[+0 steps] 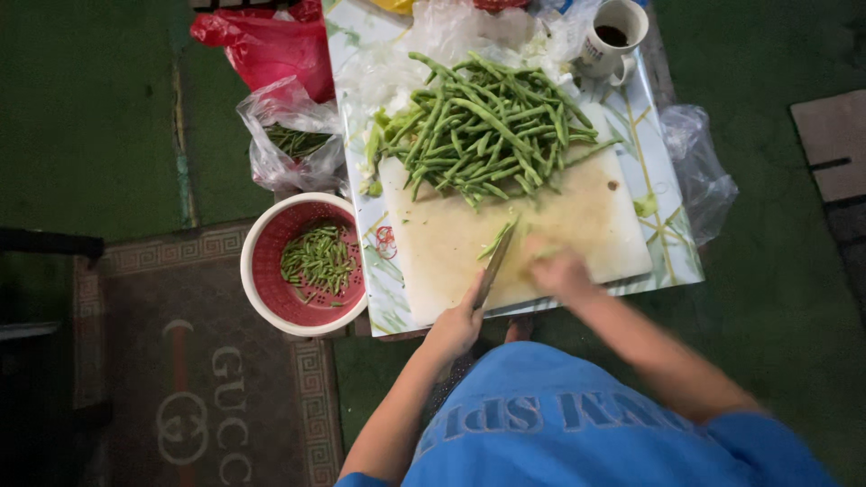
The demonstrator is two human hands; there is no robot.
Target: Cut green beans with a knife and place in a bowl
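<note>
A red plastic bag [266,41] lies at about ten o'clock from the cutting board, at the table's far-left corner. Just below it a clear plastic bag [289,135] holds a few green beans. At eight o'clock from the board stands a red colander [305,263] set in a white bowl, with short cut bean pieces in its bottom.

The left hand [456,326] sits at six o'clock of the cutting board [577,221], its fingers wrapped tightly round the handle of a knife [495,264]. The blade runs up toward one o'clock from that fist, its tip over the board's middle beside a few loose green beans lying there.

The pile of green beans [487,131] covers the board's far edge at twelve o'clock, well apart from both hands, spilling onto crumpled clear plastic behind it.

The right hand [557,269] rests on the board at about five o'clock, just to the right of the blade. It is blurred; the fingers seem bunched together over a pale green bean piece, but whether they pinch it cannot be told.

A white mug [613,38] with dark liquid stands at one o'clock on the patterned table [663,194]. Another clear bag [699,171] hangs off the table's right edge at three o'clock.
</note>
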